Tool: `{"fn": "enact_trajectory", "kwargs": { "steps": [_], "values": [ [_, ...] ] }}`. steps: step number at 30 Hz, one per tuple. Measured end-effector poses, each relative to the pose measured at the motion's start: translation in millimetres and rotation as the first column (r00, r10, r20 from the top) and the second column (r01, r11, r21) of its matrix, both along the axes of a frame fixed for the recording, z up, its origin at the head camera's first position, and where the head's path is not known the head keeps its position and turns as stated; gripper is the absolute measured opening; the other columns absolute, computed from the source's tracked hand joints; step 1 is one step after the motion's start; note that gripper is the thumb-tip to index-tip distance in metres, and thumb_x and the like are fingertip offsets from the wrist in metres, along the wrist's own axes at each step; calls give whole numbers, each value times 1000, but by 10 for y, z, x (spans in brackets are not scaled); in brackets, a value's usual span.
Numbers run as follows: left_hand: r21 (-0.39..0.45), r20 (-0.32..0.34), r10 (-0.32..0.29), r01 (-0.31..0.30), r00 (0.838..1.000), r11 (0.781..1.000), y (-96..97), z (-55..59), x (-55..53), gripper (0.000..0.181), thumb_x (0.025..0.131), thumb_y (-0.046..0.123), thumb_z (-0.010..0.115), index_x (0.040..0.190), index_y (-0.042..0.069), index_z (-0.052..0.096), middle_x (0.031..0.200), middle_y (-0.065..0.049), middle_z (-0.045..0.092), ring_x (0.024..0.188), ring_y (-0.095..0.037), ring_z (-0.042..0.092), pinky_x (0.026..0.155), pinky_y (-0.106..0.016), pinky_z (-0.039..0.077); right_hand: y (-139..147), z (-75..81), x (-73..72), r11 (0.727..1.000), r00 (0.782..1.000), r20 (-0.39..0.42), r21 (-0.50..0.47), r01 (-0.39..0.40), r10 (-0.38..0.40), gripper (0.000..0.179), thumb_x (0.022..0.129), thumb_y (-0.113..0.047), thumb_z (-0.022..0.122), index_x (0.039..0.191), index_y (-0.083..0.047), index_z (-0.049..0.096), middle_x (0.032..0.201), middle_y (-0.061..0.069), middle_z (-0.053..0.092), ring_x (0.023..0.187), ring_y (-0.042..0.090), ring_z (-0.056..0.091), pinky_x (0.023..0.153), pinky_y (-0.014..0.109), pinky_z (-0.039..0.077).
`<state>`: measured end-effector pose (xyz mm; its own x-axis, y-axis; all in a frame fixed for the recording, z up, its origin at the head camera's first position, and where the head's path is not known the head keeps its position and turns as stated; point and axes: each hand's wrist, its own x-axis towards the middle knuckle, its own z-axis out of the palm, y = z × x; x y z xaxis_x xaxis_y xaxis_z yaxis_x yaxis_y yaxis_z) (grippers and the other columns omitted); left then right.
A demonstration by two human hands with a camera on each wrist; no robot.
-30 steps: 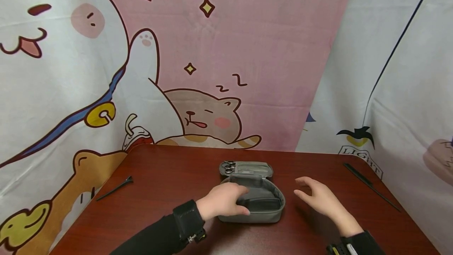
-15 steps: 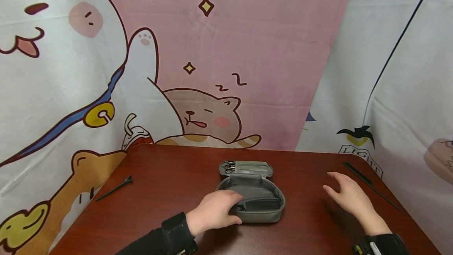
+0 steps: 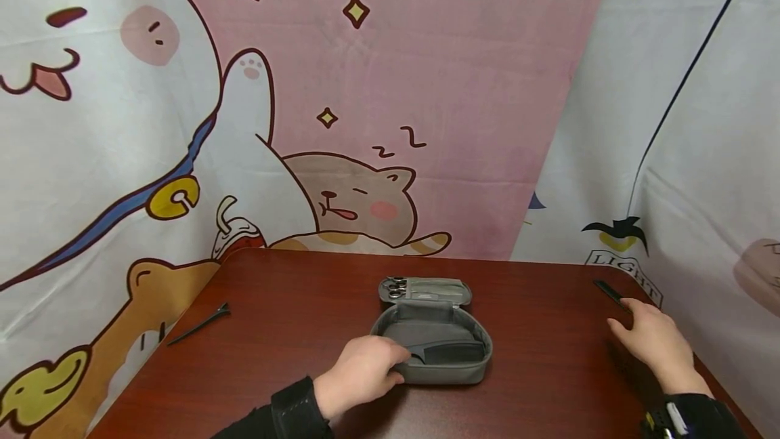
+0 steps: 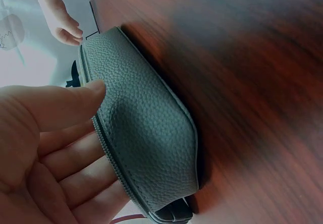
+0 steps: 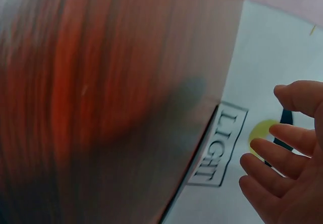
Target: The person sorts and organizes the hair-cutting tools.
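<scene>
Reddish counter [image 3: 292,317] bears a grey case [image 3: 451,376] at lower centre, probably light, soft and best held by the rim [image 3: 489,344] the left hand [image 3: 361,371] pinches, the right hand [image 3: 658,341] spread near a comb [image 3: 608,291], far right.

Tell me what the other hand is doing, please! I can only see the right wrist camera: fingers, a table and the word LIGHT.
Observer: The left hand is gripping the near left edge of a gray case.
Operator: Ooh! Is the case open or zipped up?
Observer: Open. Its lid is folded back, away from the person.
Operator: And is there anything else way over on the left of the table?
Observer: Yes, a thin black thing lies there by itself. It looks like a hair clip, but it's too small for me to be sure.
</scene>
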<state>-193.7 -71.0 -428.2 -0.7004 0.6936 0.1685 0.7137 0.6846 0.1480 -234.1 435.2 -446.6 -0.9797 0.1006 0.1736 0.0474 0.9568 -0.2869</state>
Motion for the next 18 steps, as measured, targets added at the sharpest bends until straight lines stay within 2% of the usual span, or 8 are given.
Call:
{"fn": "enact_trajectory", "kwargs": {
  "steps": [4,10,18],
  "values": [
    [-2,-20,-6,6,1000,1000,-4,4,15,20,81,21,83,98,25,75,91,14,70,83,-5,65,64,-23,50,150,-8,-15,999,996,84,9,36,-37,67,88,-30,69,124,20,44,116,47,45,102,63,46,80,70,41],
    [-16,-41,-7,7,999,1000,-30,-2,18,24,81,16,82,103,24,77,95,13,71,83,-4,65,63,-22,51,308,-22,-12,997,981,179,21,74,-76,69,88,-31,70,124,21,44,112,44,47,100,60,48,79,67,44],
    [-1,-62,-13,13,998,1000,-46,-30,-12,23,79,12,83,98,24,77,89,14,71,78,-4,65,60,-22,50,503,-77,-18,996,968,235,41,75,-83,67,87,-29,70,119,24,44,111,46,48,99,61,49,82,65,44]
  ]
}}
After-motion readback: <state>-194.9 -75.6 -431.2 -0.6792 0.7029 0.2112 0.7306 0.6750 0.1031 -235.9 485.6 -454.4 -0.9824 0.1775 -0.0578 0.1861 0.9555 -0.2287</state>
